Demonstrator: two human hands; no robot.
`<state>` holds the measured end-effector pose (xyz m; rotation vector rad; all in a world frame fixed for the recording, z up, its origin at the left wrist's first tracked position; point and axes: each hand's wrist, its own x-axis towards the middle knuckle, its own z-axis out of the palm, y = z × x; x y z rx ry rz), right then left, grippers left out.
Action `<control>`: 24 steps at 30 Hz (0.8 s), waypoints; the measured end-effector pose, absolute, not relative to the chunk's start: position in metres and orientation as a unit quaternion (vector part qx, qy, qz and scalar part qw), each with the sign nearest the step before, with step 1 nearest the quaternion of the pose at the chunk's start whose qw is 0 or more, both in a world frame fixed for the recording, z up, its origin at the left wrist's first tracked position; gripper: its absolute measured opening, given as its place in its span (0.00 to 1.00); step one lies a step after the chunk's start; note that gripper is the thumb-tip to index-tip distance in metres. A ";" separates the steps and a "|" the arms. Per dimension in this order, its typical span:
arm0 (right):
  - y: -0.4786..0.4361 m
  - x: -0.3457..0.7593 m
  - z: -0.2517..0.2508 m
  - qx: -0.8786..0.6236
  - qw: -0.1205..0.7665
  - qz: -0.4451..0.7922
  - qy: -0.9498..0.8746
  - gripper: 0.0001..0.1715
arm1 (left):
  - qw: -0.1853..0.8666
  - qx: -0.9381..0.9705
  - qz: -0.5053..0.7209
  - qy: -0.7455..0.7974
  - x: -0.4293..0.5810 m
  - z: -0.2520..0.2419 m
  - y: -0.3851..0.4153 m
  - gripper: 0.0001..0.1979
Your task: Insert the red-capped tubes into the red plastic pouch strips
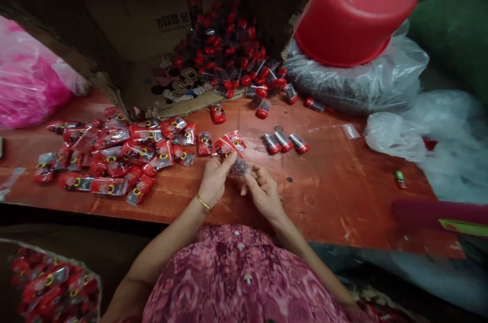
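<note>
Between both hands is a small red-printed plastic packet (224, 147) with a clear, dark-looking container (240, 166) at its lower right end. My left hand (214, 180) is closed around the packet, thumb on top. My right hand (264, 192) pinches the container end; the fingertips partly hide it. Another flat red packet (237, 140) lies just behind. To the right, three small clear containers with red caps (282, 142) lie side by side. On the left spreads a pile of filled red packets (125, 153), with one packet (205, 143) close to my left hand.
An open cardboard box (141, 76) lies on the wooden table (335, 186), spilling red-capped containers (229, 54). At right, a red tub (354, 13) sits on a filled plastic bag (351, 84). A pink bag (30, 79) stands left. Below is a sack of packets (53, 282).
</note>
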<state>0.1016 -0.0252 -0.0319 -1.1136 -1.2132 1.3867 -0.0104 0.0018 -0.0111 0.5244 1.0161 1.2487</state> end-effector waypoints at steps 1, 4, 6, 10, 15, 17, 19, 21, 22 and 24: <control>-0.026 0.102 -0.033 -0.467 0.482 0.558 -0.488 0.15 | 0.678 0.233 0.539 0.443 -0.009 -0.012 0.000 0.18; -0.023 0.103 -0.038 -0.501 0.493 0.541 -0.462 0.13 | 0.710 0.236 0.511 0.423 -0.002 -0.018 -0.007 0.20; -0.017 0.101 -0.042 -0.523 0.502 0.515 -0.458 0.14 | 0.706 0.221 0.526 0.421 0.000 -0.021 -0.009 0.19; 0.000 0.091 -0.049 -0.535 0.506 0.449 -0.506 0.16 | 0.718 0.160 0.531 0.421 -0.010 -0.021 -0.006 0.17; 0.003 0.085 -0.043 -0.522 0.446 0.384 -0.617 0.15 | 0.686 0.101 0.544 0.473 -0.061 -0.001 0.012 0.12; 0.002 0.094 -0.042 -0.540 0.420 0.339 -0.645 0.17 | 0.628 0.078 0.604 0.484 -0.092 0.009 0.026 0.16; 0.002 0.108 -0.045 -0.581 0.393 0.283 -0.654 0.18 | 0.556 0.040 0.672 0.488 -0.121 0.018 0.044 0.21; 0.005 0.125 -0.049 -0.632 0.364 0.218 -0.649 0.16 | 0.499 0.015 0.729 0.468 -0.143 0.023 0.059 0.22; 0.008 0.133 -0.052 -0.655 0.350 0.184 -0.644 0.16 | 0.477 0.010 0.751 0.456 -0.149 0.025 0.065 0.21; 0.017 0.145 -0.056 -0.687 0.325 0.115 -0.639 0.16 | 0.451 0.002 0.777 0.440 -0.152 0.026 0.071 0.18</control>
